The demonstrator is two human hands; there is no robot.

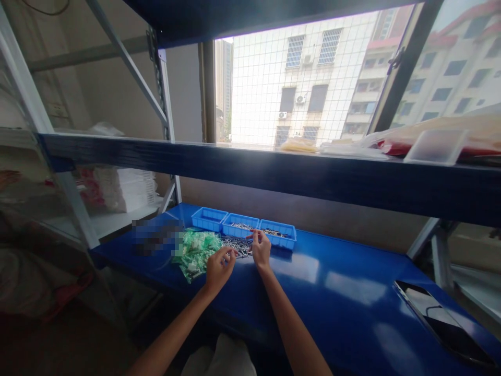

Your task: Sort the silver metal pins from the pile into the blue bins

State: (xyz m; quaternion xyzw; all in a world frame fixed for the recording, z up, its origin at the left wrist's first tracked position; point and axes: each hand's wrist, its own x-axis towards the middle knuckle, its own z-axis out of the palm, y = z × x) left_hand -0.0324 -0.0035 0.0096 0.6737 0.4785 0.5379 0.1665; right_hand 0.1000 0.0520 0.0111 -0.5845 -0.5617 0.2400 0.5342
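Observation:
My left hand (220, 267) is over the blue table, just right of a pile of green-and-clear plastic bags (198, 248). Its fingers are curled together, and what they hold, if anything, is too small to make out. Close by on the right, my right hand (260, 249) is raised with thumb and fingers drawn together, any small item in them hidden. Between and behind both hands lies a heap of thin metal screw-like pieces (237, 245). Behind it stand three blue bins in a row: left bin (207, 225), middle bin (229, 230) and right bin (291, 241). Similar metal pieces lie in the middle and right bins.
A phone (442, 324) lies near the right edge of the blue table (332, 324). A blue shelf beam (274, 169) crosses above the bins. A metal post (70, 198) stands at the left. A pixelated dark patch covers the table's left end.

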